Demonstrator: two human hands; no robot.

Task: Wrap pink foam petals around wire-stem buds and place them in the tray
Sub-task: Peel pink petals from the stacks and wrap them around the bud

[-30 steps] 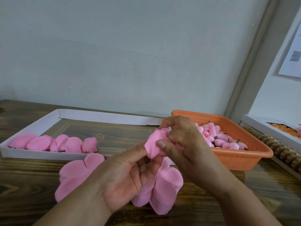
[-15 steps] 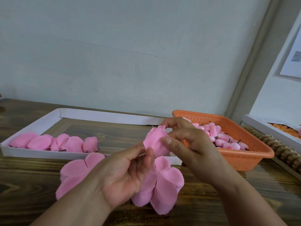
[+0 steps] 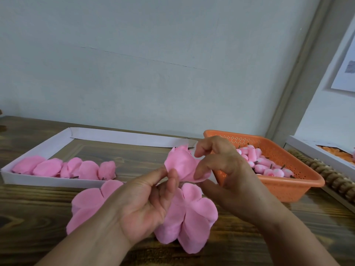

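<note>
A pink foam petal, partly wrapped around a bud (image 3: 180, 164), is held up above the table between both hands. My left hand (image 3: 146, 198) pinches its base from below with thumb and fingers; the bud and its wire stem are hidden. My right hand (image 3: 226, 169) has curled fingers, with its thumb on the petal's lower right edge and its forefinger at the top edge. Loose petal sheets (image 3: 190, 217) lie under my hands, and another petal sheet (image 3: 86, 204) lies to the left. The white tray (image 3: 38, 181) holds several wrapped flowers (image 3: 67, 167).
An orange perforated basket (image 3: 288, 183) at the right holds several pink wire-stem buds (image 3: 263, 166). Beyond it are a beaded wooden strip (image 3: 326, 175) and a white box (image 3: 315, 152) with orange pieces. The wooden table meets a wall close behind.
My right hand has shifted from covering the top of the petal to its right edge. The petal now shows wider and flatter. My left hand has stayed at the base.
</note>
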